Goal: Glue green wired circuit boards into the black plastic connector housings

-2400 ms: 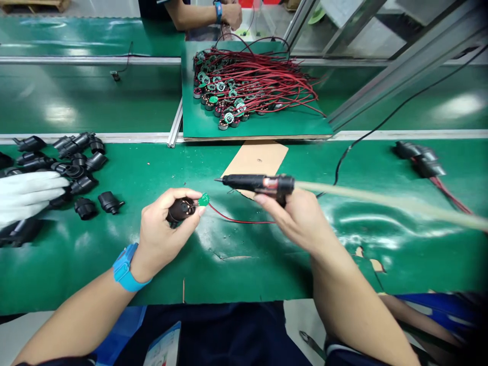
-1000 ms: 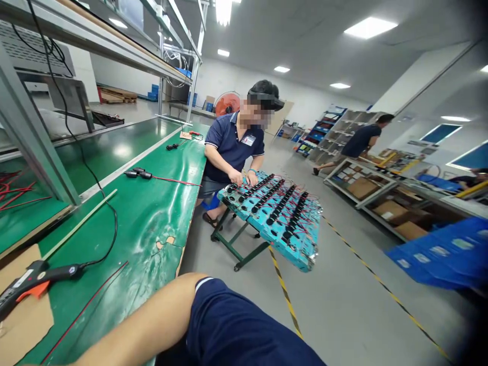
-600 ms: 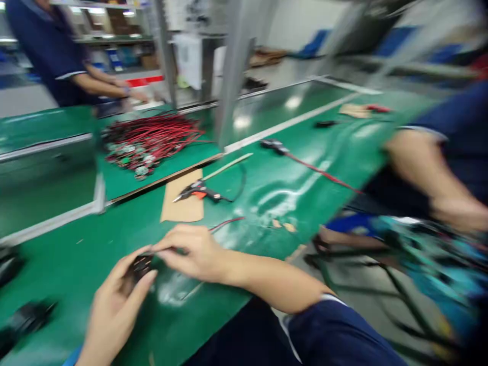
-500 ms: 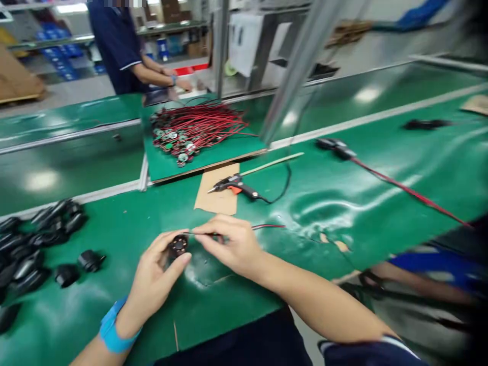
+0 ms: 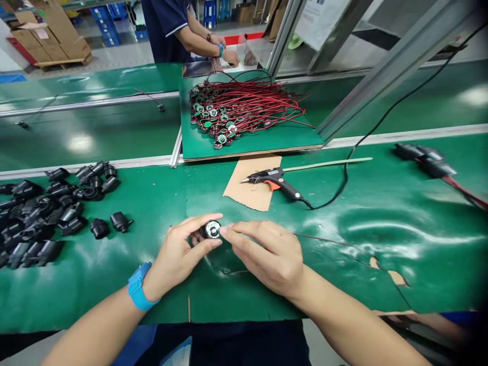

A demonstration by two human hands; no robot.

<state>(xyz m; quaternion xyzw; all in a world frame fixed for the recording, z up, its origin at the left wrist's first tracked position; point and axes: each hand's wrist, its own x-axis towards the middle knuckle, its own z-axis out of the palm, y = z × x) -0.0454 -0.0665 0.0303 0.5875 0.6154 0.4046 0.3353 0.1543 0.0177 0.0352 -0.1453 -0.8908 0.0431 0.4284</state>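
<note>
My left hand [image 5: 177,256] is closed round a small black cylindrical housing [image 5: 205,231], its open end turned towards me. Seated in that end is a round pale circuit board [image 5: 212,229] with a dark middle. My right hand [image 5: 270,254] is pinched at the board's right edge, with the fingertips touching or almost touching it. Behind the knuckles a thin dark-red wire [image 5: 305,236] trails out to the right over the green mat; the part inside the fingers is hidden.
A glue gun [image 5: 272,182] lies on cardboard [image 5: 236,189]. Behind it, a raised board [image 5: 251,151] carries several red-wired round circuit boards [image 5: 224,127]. Black housings [image 5: 41,213] are heaped left; a wired black part [image 5: 427,158] lies right. A co-worker's arms [image 5: 202,43] are across the bench.
The view has swung left and down. The housing has been turned, so the pale board face shows now. My right fingertips have come in closer to its edge.
</note>
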